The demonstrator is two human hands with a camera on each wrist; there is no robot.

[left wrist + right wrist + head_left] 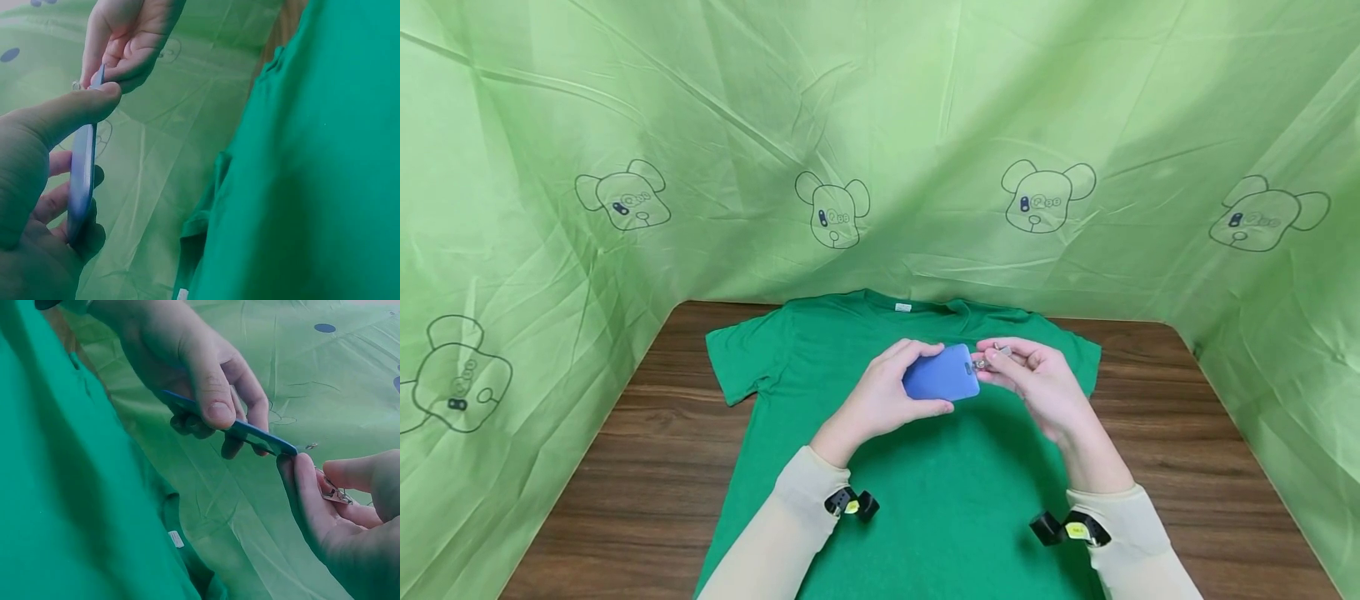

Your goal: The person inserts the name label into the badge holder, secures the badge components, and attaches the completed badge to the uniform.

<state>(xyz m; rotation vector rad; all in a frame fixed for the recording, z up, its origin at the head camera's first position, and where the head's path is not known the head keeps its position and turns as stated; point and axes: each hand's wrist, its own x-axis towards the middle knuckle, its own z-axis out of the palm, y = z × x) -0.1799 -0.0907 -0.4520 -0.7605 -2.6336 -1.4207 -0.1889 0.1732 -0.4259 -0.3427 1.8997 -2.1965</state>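
My left hand [880, 392] grips a blue badge holder [940, 375] by its edges, thumb on one side and fingers on the other. The holder is a flat rounded rectangle with a slot at its right end. A small metal badge clip [337, 496] is at that slotted end, pinched between the thumb and fingers of my right hand [1045, 392]. In the right wrist view, right fingertips are right at the holder's corner. Both hands are above a green T-shirt [955, 483], which lies spread out with its collar at the far side.
The T-shirt lies on a dark wooden table [647, 467], its sleeves out to both sides. Light green cloth walls [925, 108] printed with bear-head outlines stand at the back and sides. A white label [903, 307] shows inside the collar.
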